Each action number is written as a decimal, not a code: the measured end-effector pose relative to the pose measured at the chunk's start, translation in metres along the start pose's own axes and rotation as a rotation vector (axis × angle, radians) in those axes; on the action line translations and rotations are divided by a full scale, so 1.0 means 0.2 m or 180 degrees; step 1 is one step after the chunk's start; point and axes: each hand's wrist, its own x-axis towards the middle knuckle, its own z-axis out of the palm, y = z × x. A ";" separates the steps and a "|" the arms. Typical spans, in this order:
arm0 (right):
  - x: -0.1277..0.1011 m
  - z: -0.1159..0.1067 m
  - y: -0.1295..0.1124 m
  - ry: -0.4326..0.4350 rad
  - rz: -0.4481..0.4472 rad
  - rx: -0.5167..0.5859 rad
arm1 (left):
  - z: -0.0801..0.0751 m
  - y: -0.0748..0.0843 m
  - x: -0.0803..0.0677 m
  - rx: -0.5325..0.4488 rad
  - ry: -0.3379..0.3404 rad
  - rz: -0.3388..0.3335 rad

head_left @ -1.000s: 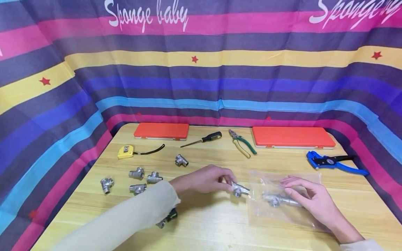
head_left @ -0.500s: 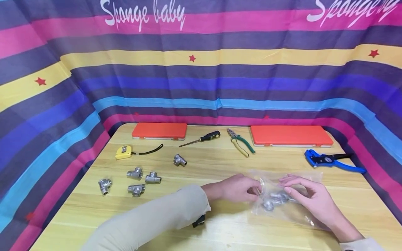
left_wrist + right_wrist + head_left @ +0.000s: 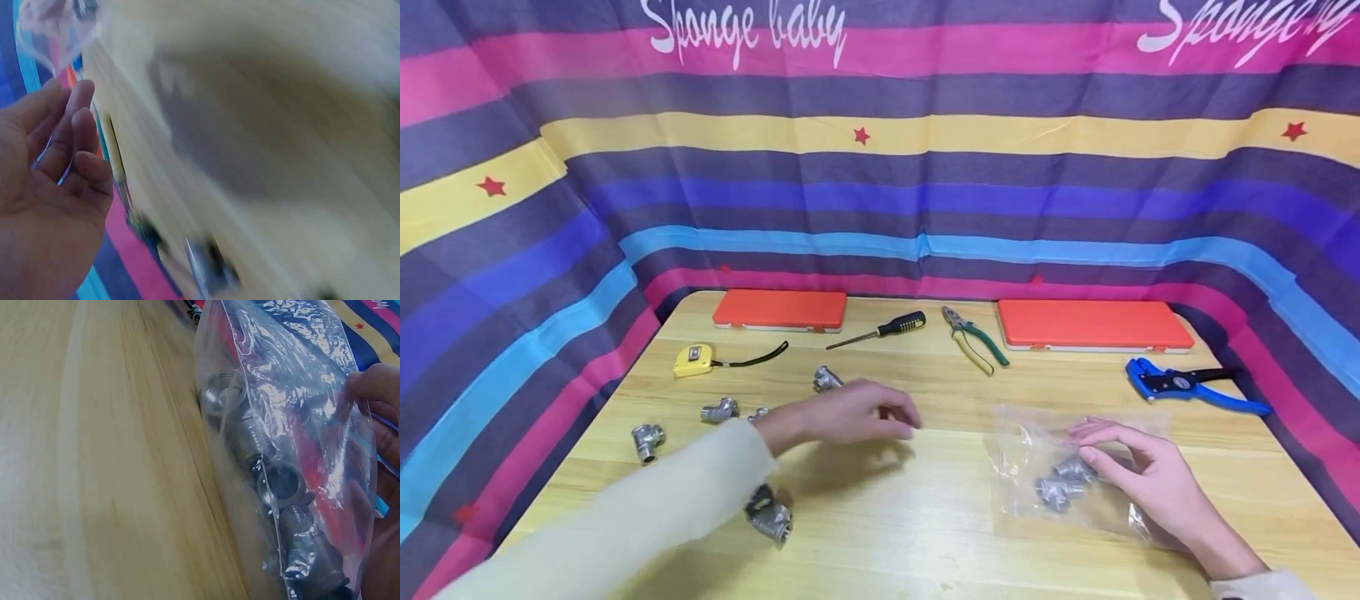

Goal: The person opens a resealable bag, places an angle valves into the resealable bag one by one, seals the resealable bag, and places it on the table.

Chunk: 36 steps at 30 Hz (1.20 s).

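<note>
I have the bag (image 3: 1030, 454) on the table (image 3: 925, 542) in the right hand's (image 3: 1138, 458) grip, with fittings (image 3: 1056, 493) inside it, left of the fingers. Behind that grip lie the strippers (image 3: 1180, 383), rightward, and the right box (image 3: 1093, 323); leftward, in order, come the pliers (image 3: 976, 340), screwdriver (image 3: 880, 327), left box (image 3: 778, 310) and tape (image 3: 692, 361). Well left of my grip hangs the left hand (image 3: 857, 412), loose fittings (image 3: 647, 442) to its left, another fitting (image 3: 826, 379) behind it, a further fitting (image 3: 772, 523) on its near side.
</note>
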 end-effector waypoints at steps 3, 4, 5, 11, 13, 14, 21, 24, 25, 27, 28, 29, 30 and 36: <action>0.00 0.00 -0.01 -0.0021 -0.0002 -0.0025 | -0.09 -0.08 -0.16 0.0124 0.0048 -0.0130; 0.00 0.00 -0.01 -0.0015 0.0018 -0.0035 | -0.12 -0.11 -0.22 0.0150 0.0053 -0.0159; 0.01 0.00 -0.01 -0.0015 0.0010 -0.0041 | -0.13 -0.14 -0.27 0.0169 0.0054 -0.0176; 0.00 0.01 -0.01 -0.0018 0.0063 -0.0089 | -0.17 -0.27 -0.53 0.0075 -0.0033 -0.0399; 0.00 0.00 -0.01 -0.0036 0.0052 -0.0086 | -0.17 -0.30 -0.60 0.0079 -0.0041 -0.0466; 0.00 0.00 -0.01 -0.0038 0.0035 -0.0090 | -0.16 -0.31 -0.63 0.0101 -0.0038 -0.0463; 0.00 0.00 -0.01 -0.0031 -0.0098 -0.0008 | -0.12 -0.38 -0.77 -0.0127 -0.0139 -0.0319; 0.00 0.00 -0.01 -0.0035 -0.0129 0.0026 | -0.11 -0.40 -0.81 -0.0245 -0.0171 -0.0335; 0.00 0.00 -0.01 -0.0032 -0.0110 0.0017 | -0.11 -0.40 -0.82 -0.0262 -0.0178 -0.0358; 0.00 0.00 -0.01 -0.0033 -0.0051 -0.0048 | -0.10 -0.41 -0.84 -0.0293 -0.0197 -0.0401; 0.00 0.00 -0.01 -0.0041 -0.0014 -0.0076 | -0.09 -0.41 -0.84 -0.0285 -0.0204 -0.0404; 0.00 -0.01 -0.01 -0.0046 0.0033 -0.0115 | -0.08 -0.41 -0.84 -0.0252 -0.0205 -0.0390; 0.00 -0.01 -0.01 -0.0048 0.0077 -0.0144 | -0.07 -0.41 -0.84 -0.0216 -0.0210 -0.0377; 0.00 -0.01 -0.01 -0.0049 0.0051 -0.0127 | -0.04 -0.42 -0.82 0.0013 -0.0203 -0.0256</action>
